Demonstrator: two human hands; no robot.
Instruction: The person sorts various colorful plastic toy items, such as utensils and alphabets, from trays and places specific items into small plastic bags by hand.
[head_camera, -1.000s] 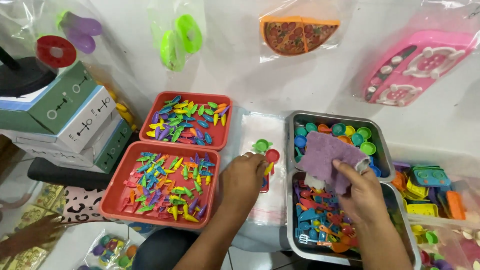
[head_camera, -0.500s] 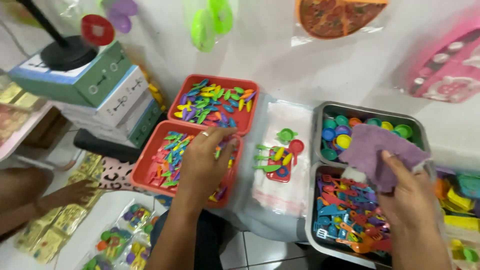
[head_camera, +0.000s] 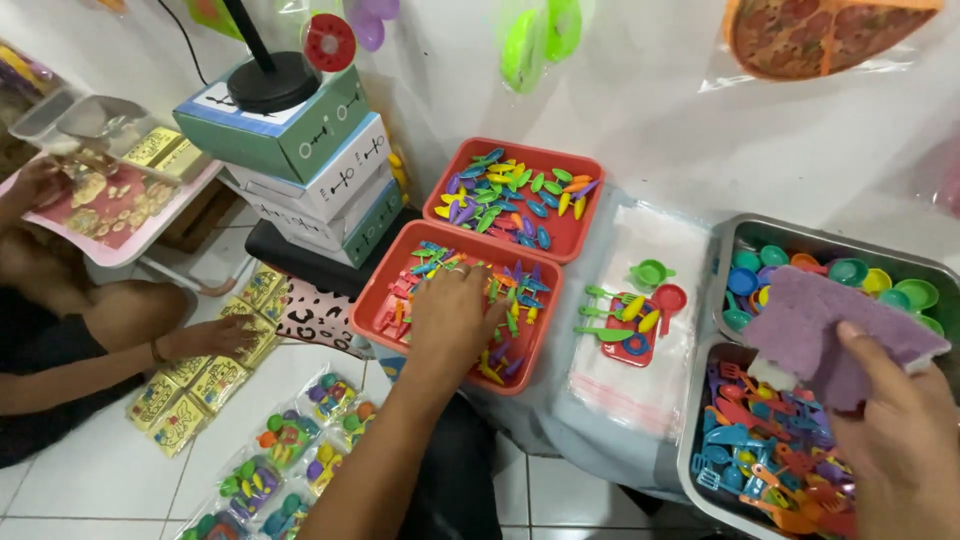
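Two red trays sit ahead; my left hand (head_camera: 455, 315) rests palm-down, fingers loosely spread, on the small toys (head_camera: 505, 300) in the nearer tray (head_camera: 385, 300). My right hand (head_camera: 890, 430) pinches a purple cloth (head_camera: 825, 325) over the metal bins (head_camera: 715, 290), well apart.

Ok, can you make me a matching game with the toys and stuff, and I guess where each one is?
Things:
1. left hand
2. right hand
3. little bowls
4. green cup

Places:
A. in the far metal tray
B. holding a purple cloth
C. on the pile of clear bags
D. in the nearer red tray, on the small cutlery

Pairs: 1-D, 2-B, 3-A, 4-C
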